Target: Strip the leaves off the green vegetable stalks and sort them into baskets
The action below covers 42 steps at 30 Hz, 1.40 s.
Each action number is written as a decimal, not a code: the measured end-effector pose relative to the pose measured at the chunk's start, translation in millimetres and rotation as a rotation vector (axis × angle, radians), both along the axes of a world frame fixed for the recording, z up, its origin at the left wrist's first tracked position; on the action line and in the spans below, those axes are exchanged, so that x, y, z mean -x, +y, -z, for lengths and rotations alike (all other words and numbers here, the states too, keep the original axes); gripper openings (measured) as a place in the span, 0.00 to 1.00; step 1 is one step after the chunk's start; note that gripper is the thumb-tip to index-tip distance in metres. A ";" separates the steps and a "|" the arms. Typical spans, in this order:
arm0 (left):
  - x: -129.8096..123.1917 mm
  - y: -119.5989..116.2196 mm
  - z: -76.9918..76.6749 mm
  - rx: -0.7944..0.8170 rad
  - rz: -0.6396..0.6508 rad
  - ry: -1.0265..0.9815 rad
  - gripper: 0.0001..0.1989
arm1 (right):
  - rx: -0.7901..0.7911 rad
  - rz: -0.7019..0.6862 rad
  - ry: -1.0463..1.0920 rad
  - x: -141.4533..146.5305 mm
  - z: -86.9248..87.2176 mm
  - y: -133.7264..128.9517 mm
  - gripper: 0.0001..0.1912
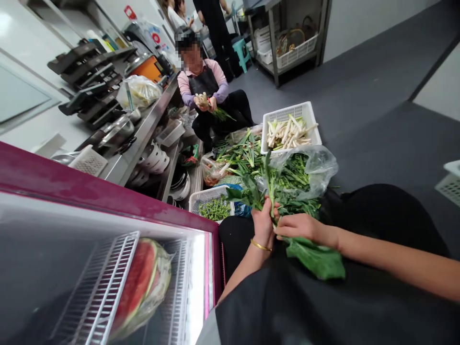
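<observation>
My left hand [264,223] is wrapped round the stem of a leafy green vegetable [272,184], which points up and away from me. A gold bangle is on that wrist. My right hand [305,229] is closed at the lower end of the stem, its fingertips pinched together right beside my left hand. A broad green leaf [316,258] hangs below my right fingers and seems to be pinched by them. Just beyond my hands, more leafy greens [293,172] lie in an open clear plastic bag [321,165].
A white basket [194,203] holds cut green pieces. Another basket [316,112] holds pale stalks. Long green leaves [244,155] cover the floor near a crouching person [208,81] holding a bunch. At left stands an open fridge [212,258] with cut watermelon [140,278] on a rack.
</observation>
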State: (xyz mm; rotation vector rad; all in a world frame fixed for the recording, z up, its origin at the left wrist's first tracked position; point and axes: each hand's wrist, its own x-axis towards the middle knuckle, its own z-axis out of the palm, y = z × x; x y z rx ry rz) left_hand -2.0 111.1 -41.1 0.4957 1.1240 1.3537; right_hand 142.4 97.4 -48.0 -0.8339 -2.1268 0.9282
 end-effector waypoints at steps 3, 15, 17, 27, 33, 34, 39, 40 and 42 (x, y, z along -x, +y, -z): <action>8.1 2.9 -2.0 -0.025 0.106 -0.148 0.21 | 0.080 -0.148 -0.088 -22.5 -0.3 -4.0 0.11; -11.1 -13.3 -1.9 -0.006 0.178 0.020 0.18 | 0.079 0.357 -0.060 -3.2 -20.6 39.6 0.19; -13.4 -10.8 -1.8 0.030 0.102 0.045 0.17 | -0.229 0.233 -0.138 1.7 -18.6 14.9 0.16; -16.3 -16.2 -1.1 -0.153 0.011 0.181 0.13 | 0.488 0.315 0.057 -11.1 -27.7 52.1 0.25; -3.7 -8.8 -2.0 -0.016 0.027 0.030 0.13 | -0.201 0.065 -0.080 -6.6 16.6 7.1 0.21; 0.5 -6.8 -1.4 -0.025 -0.004 0.046 0.13 | -0.212 -0.004 -0.157 -15.8 26.4 1.4 0.20; 9.3 -5.7 3.8 -0.131 -0.073 0.302 0.14 | 0.154 0.056 -0.677 -57.6 31.1 17.6 0.19; 7.2 -7.4 4.2 -0.147 -0.070 0.335 0.15 | 0.189 0.108 -0.687 -57.1 21.5 27.2 0.19; 1.0 -12.1 3.3 -0.157 -0.076 0.378 0.15 | 0.196 0.211 -0.528 -45.6 -2.2 46.9 0.22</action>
